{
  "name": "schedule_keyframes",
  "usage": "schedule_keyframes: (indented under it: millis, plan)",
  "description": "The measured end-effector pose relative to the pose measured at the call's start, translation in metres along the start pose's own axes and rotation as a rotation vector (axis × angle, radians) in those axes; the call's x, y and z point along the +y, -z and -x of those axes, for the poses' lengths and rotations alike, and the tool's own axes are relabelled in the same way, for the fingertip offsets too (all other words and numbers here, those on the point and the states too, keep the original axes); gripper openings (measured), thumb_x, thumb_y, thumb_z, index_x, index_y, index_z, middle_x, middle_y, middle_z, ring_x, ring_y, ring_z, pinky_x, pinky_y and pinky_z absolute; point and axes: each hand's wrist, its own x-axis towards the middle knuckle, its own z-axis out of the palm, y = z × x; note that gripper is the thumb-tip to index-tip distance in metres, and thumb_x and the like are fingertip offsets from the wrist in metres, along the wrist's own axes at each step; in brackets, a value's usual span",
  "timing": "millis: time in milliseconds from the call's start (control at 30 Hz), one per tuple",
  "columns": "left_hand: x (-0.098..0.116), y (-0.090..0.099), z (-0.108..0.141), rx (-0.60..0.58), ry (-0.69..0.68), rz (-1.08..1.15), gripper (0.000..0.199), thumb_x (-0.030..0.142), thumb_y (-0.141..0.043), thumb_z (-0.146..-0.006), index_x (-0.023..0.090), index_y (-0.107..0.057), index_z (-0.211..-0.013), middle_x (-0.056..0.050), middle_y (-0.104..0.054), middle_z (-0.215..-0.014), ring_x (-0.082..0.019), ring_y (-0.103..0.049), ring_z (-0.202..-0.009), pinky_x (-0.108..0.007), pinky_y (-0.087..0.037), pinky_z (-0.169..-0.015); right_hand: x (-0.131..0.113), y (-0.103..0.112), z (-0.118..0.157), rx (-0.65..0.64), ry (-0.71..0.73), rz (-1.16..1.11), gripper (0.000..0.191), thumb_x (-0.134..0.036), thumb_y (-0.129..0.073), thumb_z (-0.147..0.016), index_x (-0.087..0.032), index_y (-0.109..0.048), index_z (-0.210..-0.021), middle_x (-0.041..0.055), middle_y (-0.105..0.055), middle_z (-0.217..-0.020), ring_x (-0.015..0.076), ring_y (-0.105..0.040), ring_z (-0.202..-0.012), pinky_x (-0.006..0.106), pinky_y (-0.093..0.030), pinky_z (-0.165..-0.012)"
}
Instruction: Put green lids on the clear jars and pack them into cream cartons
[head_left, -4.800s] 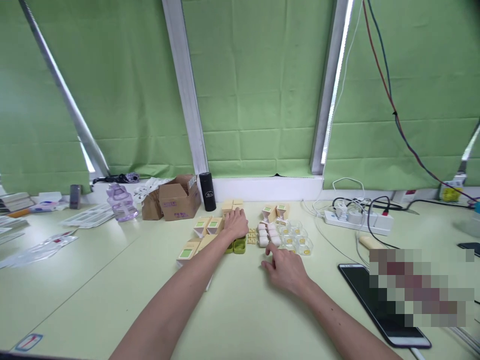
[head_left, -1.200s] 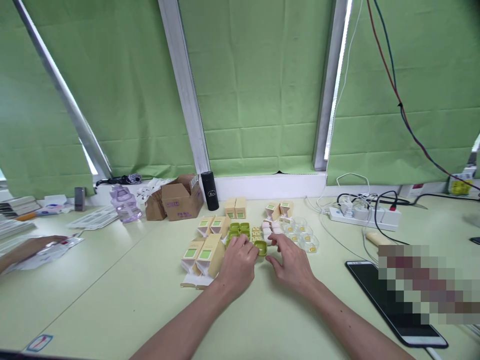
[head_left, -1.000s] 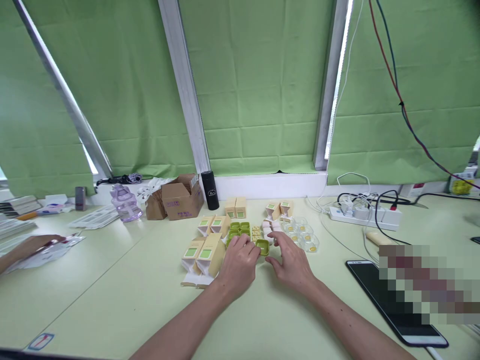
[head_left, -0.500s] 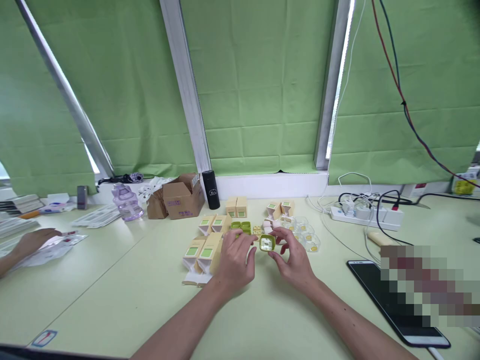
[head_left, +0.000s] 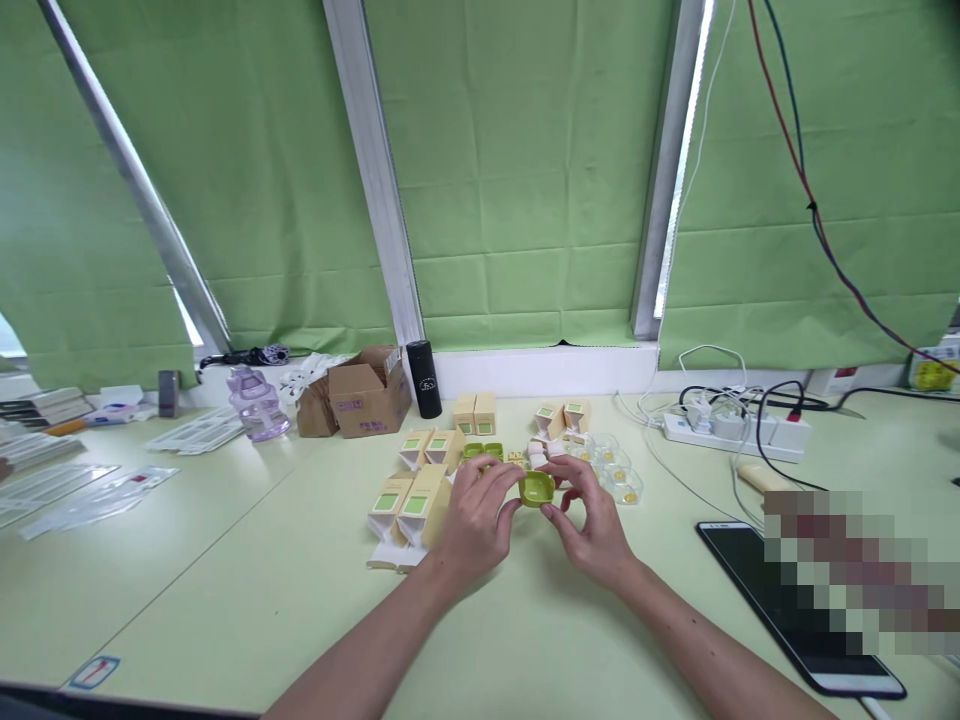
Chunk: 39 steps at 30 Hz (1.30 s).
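Note:
A small olive-green square container (head_left: 537, 489) with rounded corners is pinched between both hands above the table, a plain green face towards me. My left hand (head_left: 474, 520) has its fingers closed at the container's left edge. On the right edge, the thumb and fingers of my right hand (head_left: 592, 515) grip it. Just behind lie similar green square pieces (head_left: 482, 451), small yellow pieces (head_left: 515, 457) and pinkish-white blocks (head_left: 537, 454). Several cream cartons with green windows (head_left: 424, 503) stand to the left of my left hand. Clear plastic cups with yellow centres (head_left: 619, 475) sit beyond my right hand.
More cream cartons (head_left: 474, 414) stand at the back. Behind them are a brown cardboard box (head_left: 367, 400), a black cylinder (head_left: 424, 380) and a purple bottle (head_left: 257, 405). At right lie a power strip (head_left: 735, 435) with cables and a phone (head_left: 787, 600). Plastic packets (head_left: 101, 500) lie far left.
The green container has been turned between my fingers: its whitish, patterned side no longer shows, and a plain green face does. At far left, another person's hand has withdrawn from the packets.

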Motion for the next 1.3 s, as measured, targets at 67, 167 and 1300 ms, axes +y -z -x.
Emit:
schedule_keyframes:
  millis: [67, 167, 1300]
  plan:
    - [0.000, 0.000, 0.000, -0.001, 0.012, 0.002, 0.041, 0.010, -0.058, -0.098, 0.024, -0.060, -0.136, -0.011, -0.075, -0.121, -0.032, -0.060, -0.115, -0.053, -0.053, -0.098, 0.000, 0.000, 0.000, -0.007, -0.002, -0.007, 0.044, -0.030, -0.059, -0.099, -0.027, -0.045, -0.140, 0.0132, -0.068, -0.132, 0.0259, -0.070, -0.107, 0.037, -0.060, -0.074]
    - [0.000, 0.000, 0.000, 0.004, 0.024, 0.007, 0.037, 0.013, -0.060, -0.099, 0.024, -0.061, -0.134, -0.011, -0.076, -0.119, -0.032, -0.060, -0.114, -0.052, -0.053, -0.097, 0.000, 0.001, 0.000, -0.014, -0.006, -0.009, 0.042, -0.033, -0.058, -0.100, -0.027, -0.045, -0.140, 0.0133, -0.068, -0.133, 0.0255, -0.071, -0.107, 0.037, -0.060, -0.076]
    - [-0.003, -0.008, -0.001, -0.104, 0.492, 0.299, 0.028, 0.043, -0.059, -0.101, 0.019, -0.072, -0.095, -0.010, -0.064, -0.102, -0.027, -0.063, -0.103, -0.045, -0.053, -0.095, 0.005, 0.000, -0.004, -0.010, 0.107, 0.117, 0.049, -0.025, -0.064, -0.093, -0.029, -0.054, -0.140, 0.0122, -0.063, -0.137, 0.0320, -0.057, -0.126, 0.043, -0.059, -0.085]
